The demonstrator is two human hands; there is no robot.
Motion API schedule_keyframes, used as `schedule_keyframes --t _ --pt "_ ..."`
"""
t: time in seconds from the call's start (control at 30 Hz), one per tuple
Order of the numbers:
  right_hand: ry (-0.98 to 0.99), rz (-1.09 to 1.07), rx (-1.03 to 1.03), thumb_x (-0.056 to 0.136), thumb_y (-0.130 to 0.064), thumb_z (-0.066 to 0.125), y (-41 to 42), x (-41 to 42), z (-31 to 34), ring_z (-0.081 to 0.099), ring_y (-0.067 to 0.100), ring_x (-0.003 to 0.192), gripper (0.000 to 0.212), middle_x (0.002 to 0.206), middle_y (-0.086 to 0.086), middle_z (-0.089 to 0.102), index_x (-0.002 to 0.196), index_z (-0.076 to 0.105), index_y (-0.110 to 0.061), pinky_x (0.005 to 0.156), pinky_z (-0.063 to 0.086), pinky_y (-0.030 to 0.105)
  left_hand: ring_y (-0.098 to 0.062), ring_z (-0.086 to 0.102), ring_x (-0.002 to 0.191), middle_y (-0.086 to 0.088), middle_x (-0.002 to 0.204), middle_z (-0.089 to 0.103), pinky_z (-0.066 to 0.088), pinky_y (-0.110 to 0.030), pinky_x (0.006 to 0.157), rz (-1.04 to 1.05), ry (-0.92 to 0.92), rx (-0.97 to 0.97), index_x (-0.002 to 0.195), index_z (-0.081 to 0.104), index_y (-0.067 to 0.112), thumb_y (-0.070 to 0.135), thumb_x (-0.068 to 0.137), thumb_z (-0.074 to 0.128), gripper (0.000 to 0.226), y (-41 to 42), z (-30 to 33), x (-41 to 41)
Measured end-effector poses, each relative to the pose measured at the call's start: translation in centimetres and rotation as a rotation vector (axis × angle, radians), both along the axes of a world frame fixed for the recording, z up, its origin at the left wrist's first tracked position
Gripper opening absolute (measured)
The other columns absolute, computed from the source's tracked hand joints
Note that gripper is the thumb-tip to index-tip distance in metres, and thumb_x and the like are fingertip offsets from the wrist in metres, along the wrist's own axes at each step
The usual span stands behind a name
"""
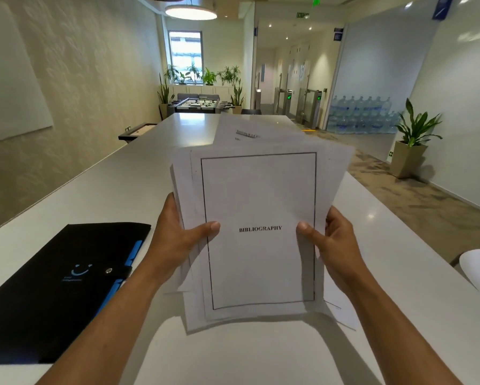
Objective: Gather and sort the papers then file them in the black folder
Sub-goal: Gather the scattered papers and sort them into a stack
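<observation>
A: Where do things stand?

B: The papers [258, 234] are up off the bench [122, 190], held as a loose, uneven stack. The left hand [177, 240] is closed on the stack's left edge, thumb on the front sheet, fingers behind. The right hand [336, 245] does the same on the right edge. The front sheet reads "BIBLIOGRAPHY" inside a printed border.

A: And the black folder [58, 287]?

B: Flat on the bench, just left of the stack and beside the left forearm. It looks closed, with a snap strap across its right edge and blue tabs showing there.

A: Is the stack squared?

B: No. Sheets fan out at the top and bottom, and one printed page pokes out tilted behind the top edge. Another sheet [341, 309] seems to lie on the bench under the stack's lower right corner, though I cannot tell whether it is loose or part of the bundle.

A: What could go wrong?

B: My guess is the back sheets. Only the side edges are pinched, so any loosening to shuffle pages could let the skewed ones slide out. Tapping the stack while it is this ragged could crumple corners. The sheet on the bench could be left behind. And the folder needs a free hand to unsnap, leaving one hand to carry a fanned stack.
</observation>
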State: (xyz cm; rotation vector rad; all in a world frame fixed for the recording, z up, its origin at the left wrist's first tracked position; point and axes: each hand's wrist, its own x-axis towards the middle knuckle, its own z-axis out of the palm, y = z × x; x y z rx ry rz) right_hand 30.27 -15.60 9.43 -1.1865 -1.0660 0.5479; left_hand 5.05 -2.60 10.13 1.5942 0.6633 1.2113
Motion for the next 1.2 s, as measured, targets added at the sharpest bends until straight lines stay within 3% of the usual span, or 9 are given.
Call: schedule_keyframes --t 0.13,0.37,0.5,0.63,0.73,0.83,0.9,1.03,1.2 --pt "-0.022 -0.001 0.081 0.084 -0.02 0.07 -0.6 0.3 1.4 0.067 0.015 0.108 0.04 0.116 -0.01 0.071 0.119 0.059 -0.035 0.082 0.056 0.023 -0.01 0.064 0.108 0.017 0.113 0.066 0.056 -0.034 0.086 0.036 0.006 0.077 0.116 0.05 0.047 0.049 0.051 0.091 0.076 0.5 1.7 0.8" --pt "-0.026 -0.054 -0.028 0.071 -0.021 0.075 -0.9 -1.0 -1.5 0.065 0.016 0.11 0.067 0.122 -0.004 0.065 0.132 0.048 -0.028 0.095 0.053 0.048 -0.009 0.068 0.1 0.014 0.108 0.068 0.059 -0.031 0.081 0.009 -0.021 -0.005 0.112 0.052 0.046 0.045 0.06 0.088 0.063 -0.7 -0.8 2.4" --pt "-0.015 -0.128 0.006 0.066 -0.012 0.069 -0.7 -1.4 -2.4 0.069 0.012 0.095 0.054 0.103 -0.013 0.071 0.111 0.056 -0.039 0.08 0.058 0.036 -0.01 0.069 0.095 0.014 0.102 0.07 0.059 -0.026 0.077 0.067 -0.071 0.001 0.107 0.056 0.039 0.042 0.067 0.084 0.049 -1.2 -1.5 3.0" --pt "-0.005 -0.148 0.077 0.065 -0.007 0.064 -0.6 -2.2 -2.5 0.07 0.013 0.087 0.048 0.093 -0.012 0.072 0.104 0.059 -0.034 0.067 0.057 0.023 -0.005 0.068 0.095 0.018 0.102 0.069 0.057 -0.022 0.079 0.109 -0.049 0.096 0.099 0.058 0.051 0.043 0.073 0.078 0.034 -1.9 -1.6 3.4" --pt "0.026 -0.158 0.124 0.071 0.002 0.066 -0.5 -2.7 -2.3 0.07 0.016 0.087 0.044 0.092 -0.012 0.072 0.102 0.059 -0.03 0.065 0.057 0.022 -0.007 0.068 0.094 0.018 0.1 0.069 0.059 -0.03 0.08 0.164 -0.079 0.099 0.1 0.058 0.045 0.044 0.076 0.073 0.028 -2.4 -1.3 3.8" --pt "0.002 -0.165 0.143 0.078 0.012 0.062 -0.2 -2.9 -1.3 0.07 0.016 0.088 0.046 0.092 -0.01 0.072 0.104 0.06 -0.025 0.069 0.058 0.024 -0.009 0.067 0.097 0.013 0.101 0.069 0.058 -0.036 0.085 0.201 -0.094 0.109 0.104 0.057 0.038 0.041 0.082 0.069 0.026 -2.6 -0.6 4.0" --pt "-0.026 -0.176 0.174 0.075 0.003 0.063 -0.2 -2.9 -0.3 0.069 0.015 0.089 0.04 0.094 -0.009 0.071 0.108 0.06 -0.02 0.071 0.058 0.024 -0.012 0.065 0.104 0.011 0.107 0.068 0.057 -0.038 0.089 0.22 -0.091 0.14 0.109 0.055 0.041 0.043 0.085 0.067 0.027 -2.6 0.0 3.9" --pt "-0.088 -0.16 0.146 0.071 -0.008 0.062 -0.8 -2.7 0.1 0.068 0.013 0.093 0.049 0.103 -0.006 0.068 0.119 0.054 -0.018 0.072 0.058 0.023 -0.005 0.064 0.103 0.021 0.107 0.066 0.055 -0.025 0.085 0.172 -0.081 0.193 0.105 0.052 0.057 0.043 0.083 0.069 0.031 -2.5 0.6 3.2" --pt "-0.051 -0.149 0.044 0.067 -0.01 0.065 -1.1 -3.5 -2.0 0.066 0.015 0.102 0.065 0.117 0.003 0.064 0.129 0.046 -0.017 0.085 0.058 0.041 -0.015 0.068 0.094 0.01 0.102 0.068 0.058 -0.028 0.074 0.076 -0.158 0.061 0.111 0.056 0.032 0.041 0.07 0.075 0.047 -2.9 -0.9 3.2"
